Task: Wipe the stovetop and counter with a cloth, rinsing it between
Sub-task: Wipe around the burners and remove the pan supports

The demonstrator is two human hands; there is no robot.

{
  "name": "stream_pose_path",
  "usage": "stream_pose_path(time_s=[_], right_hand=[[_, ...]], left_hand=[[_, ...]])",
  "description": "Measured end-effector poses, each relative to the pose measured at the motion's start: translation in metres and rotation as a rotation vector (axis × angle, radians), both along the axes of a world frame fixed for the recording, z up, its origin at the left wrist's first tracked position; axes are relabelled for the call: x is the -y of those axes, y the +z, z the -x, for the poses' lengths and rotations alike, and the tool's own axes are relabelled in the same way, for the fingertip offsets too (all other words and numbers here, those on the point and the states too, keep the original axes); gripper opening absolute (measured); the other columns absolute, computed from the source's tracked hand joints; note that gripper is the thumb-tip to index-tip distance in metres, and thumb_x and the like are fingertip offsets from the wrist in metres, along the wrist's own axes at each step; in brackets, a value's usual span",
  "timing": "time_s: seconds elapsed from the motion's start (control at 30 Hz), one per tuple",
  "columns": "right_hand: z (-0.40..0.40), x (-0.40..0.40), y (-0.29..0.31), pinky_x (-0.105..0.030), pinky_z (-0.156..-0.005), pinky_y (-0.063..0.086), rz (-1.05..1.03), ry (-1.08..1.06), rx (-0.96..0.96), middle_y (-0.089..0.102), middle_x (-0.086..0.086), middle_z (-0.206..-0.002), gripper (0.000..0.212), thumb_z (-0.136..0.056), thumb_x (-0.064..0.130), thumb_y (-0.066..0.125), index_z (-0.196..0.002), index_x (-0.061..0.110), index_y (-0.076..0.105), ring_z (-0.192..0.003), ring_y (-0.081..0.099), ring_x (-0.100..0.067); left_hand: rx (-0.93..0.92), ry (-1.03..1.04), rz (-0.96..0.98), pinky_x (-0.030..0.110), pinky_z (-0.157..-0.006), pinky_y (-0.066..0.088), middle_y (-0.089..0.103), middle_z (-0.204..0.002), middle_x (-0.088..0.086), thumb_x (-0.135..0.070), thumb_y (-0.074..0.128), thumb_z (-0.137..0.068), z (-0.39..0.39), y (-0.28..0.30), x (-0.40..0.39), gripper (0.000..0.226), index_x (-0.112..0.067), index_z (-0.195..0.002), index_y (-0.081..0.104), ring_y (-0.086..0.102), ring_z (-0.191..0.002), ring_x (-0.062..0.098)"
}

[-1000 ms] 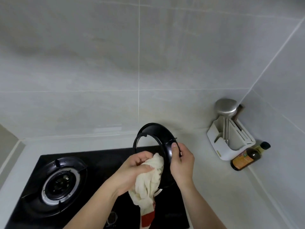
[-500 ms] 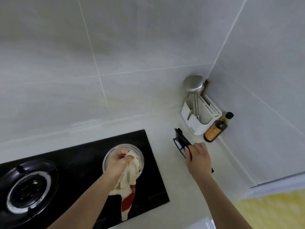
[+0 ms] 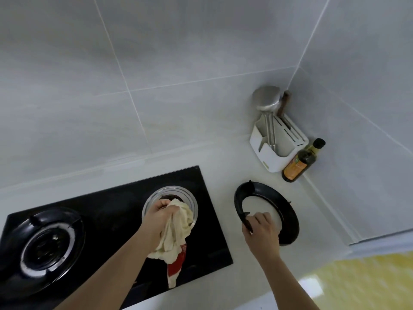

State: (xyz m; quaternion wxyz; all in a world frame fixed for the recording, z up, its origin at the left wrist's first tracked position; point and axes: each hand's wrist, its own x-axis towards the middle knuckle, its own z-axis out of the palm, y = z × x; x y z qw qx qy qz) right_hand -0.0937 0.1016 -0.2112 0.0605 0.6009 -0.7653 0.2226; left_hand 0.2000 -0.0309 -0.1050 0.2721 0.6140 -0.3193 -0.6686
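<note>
While left hand (image 3: 159, 217) clutches cloth (image 3: 176, 233), right hand (image 3: 260, 229) grips burner ring (image 3: 288, 211).

Home kitchen, probably: gas stovetop (image 3: 107, 224), tiled walls (image 3: 156, 74), oil bottle (image 3: 300, 163).

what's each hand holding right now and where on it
The left hand grips the cloth by its bunched upper part. The right hand holds the black burner ring at its near-left rim, on the counter.

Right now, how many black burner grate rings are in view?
2: one grate ring seated on the stovetop's left burner; the other ring lies on the counter, touched by the right hand.
</note>
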Motion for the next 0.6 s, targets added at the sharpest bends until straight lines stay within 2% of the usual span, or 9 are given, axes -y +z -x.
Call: stream_pose_path(time_s=[0.03, 0.1, 0.17, 0.23, 0.33, 0.4, 0.47, 0.53, 0.6], right_hand=[[-0.004, -0.002, -0.007, -0.041, -0.060, 0.051, -0.058, -0.023, 0.025, 0.058, -0.002, -0.076, 0.017, -0.075, 0.013, 0.086, -0.085, 0.010, 0.072, -0.078, 0.053, -0.027], [-0.010, -0.007, -0.015, -0.038, -0.056, 0.050, -0.177, -0.070, 0.061, 0.060, -0.001, -0.080, 0.027, -0.067, 0.016, 0.089, -0.088, 0.013, 0.074, -0.081, 0.054, -0.028], [-0.015, -0.014, -0.018, -0.037, -0.053, 0.049, -0.258, -0.100, 0.084, 0.062, 0.001, -0.083, 0.033, -0.062, 0.017, 0.091, -0.091, 0.015, 0.074, -0.082, 0.056, -0.027], [-0.017, -0.019, -0.020, -0.037, -0.057, 0.049, -0.286, -0.130, 0.106, 0.062, 0.002, -0.084, 0.036, -0.062, 0.019, 0.093, -0.091, 0.018, 0.071, -0.083, 0.057, -0.027], [-0.023, -0.023, -0.021, -0.038, -0.069, 0.047, -0.303, -0.206, 0.172, 0.062, 0.005, -0.092, 0.039, -0.066, 0.024, 0.093, -0.094, 0.022, 0.066, -0.088, 0.057, -0.024], [-0.033, -0.025, -0.018, -0.040, -0.077, 0.045, -0.250, -0.204, 0.225, 0.061, 0.007, -0.097, 0.035, -0.073, 0.028, 0.090, -0.097, 0.024, 0.065, -0.091, 0.056, -0.022], [-0.052, -0.022, -0.016, -0.039, -0.079, 0.046, -0.193, -0.102, 0.237, 0.060, 0.008, -0.095, 0.024, -0.082, 0.028, 0.085, -0.093, 0.025, 0.064, -0.090, 0.055, -0.019], [-0.082, -0.014, -0.010, -0.028, -0.071, 0.048, -0.193, 0.043, 0.328, 0.059, 0.013, -0.088, 0.016, -0.089, 0.026, 0.080, -0.087, 0.026, 0.065, -0.080, 0.055, -0.010], [-0.118, -0.002, -0.007, -0.011, -0.063, 0.040, -0.289, 0.140, 0.491, 0.059, 0.017, -0.084, 0.012, -0.094, 0.029, 0.075, -0.088, 0.028, 0.065, -0.070, 0.053, -0.001]], left_hand=[[0.009, 0.011, -0.022, 0.043, -0.077, 0.058, 0.074, -0.093, 0.014, -0.011, 0.080, -0.087, -0.004, -0.001, -0.003, 0.013, -0.018, -0.085, 0.068, 0.071, -0.086, 0.031], [0.026, 0.006, -0.055, 0.047, -0.082, 0.060, 0.076, -0.103, 0.016, -0.025, 0.087, -0.071, -0.013, -0.005, -0.005, 0.025, -0.021, -0.091, 0.071, 0.073, -0.093, 0.034], [0.049, -0.012, -0.059, 0.052, -0.089, 0.060, 0.076, -0.106, 0.017, -0.033, 0.086, -0.064, -0.021, -0.010, -0.007, 0.029, -0.025, -0.089, 0.073, 0.072, -0.097, 0.036], [0.084, 0.006, -0.034, 0.057, -0.094, 0.059, 0.075, -0.108, 0.017, -0.033, 0.083, -0.070, -0.025, -0.015, -0.008, 0.021, -0.027, -0.088, 0.073, 0.072, -0.100, 0.037], [0.159, 0.085, 0.012, 0.054, -0.092, 0.059, 0.070, -0.112, 0.015, -0.024, 0.071, -0.092, -0.032, -0.021, -0.012, 0.015, -0.025, -0.106, 0.065, 0.069, -0.104, 0.035], [0.195, 0.147, 0.002, 0.049, -0.088, 0.059, 0.066, -0.114, 0.012, -0.023, 0.062, -0.098, -0.037, -0.029, -0.015, 0.020, -0.024, -0.117, 0.057, 0.067, -0.103, 0.031], [0.197, 0.211, -0.026, 0.048, -0.086, 0.058, 0.065, -0.116, 0.010, -0.024, 0.061, -0.099, -0.044, -0.039, -0.019, 0.027, -0.023, -0.125, 0.053, 0.066, -0.102, 0.029], [0.187, 0.248, -0.038, 0.042, -0.080, 0.057, 0.064, -0.116, 0.009, -0.025, 0.061, -0.100, -0.046, -0.043, -0.024, 0.030, -0.022, -0.128, 0.051, 0.066, -0.102, 0.027], [0.159, 0.262, -0.062, 0.039, -0.077, 0.056, 0.066, -0.116, 0.009, -0.025, 0.062, -0.100, -0.047, -0.047, -0.029, 0.029, -0.022, -0.128, 0.054, 0.067, -0.102, 0.026]])
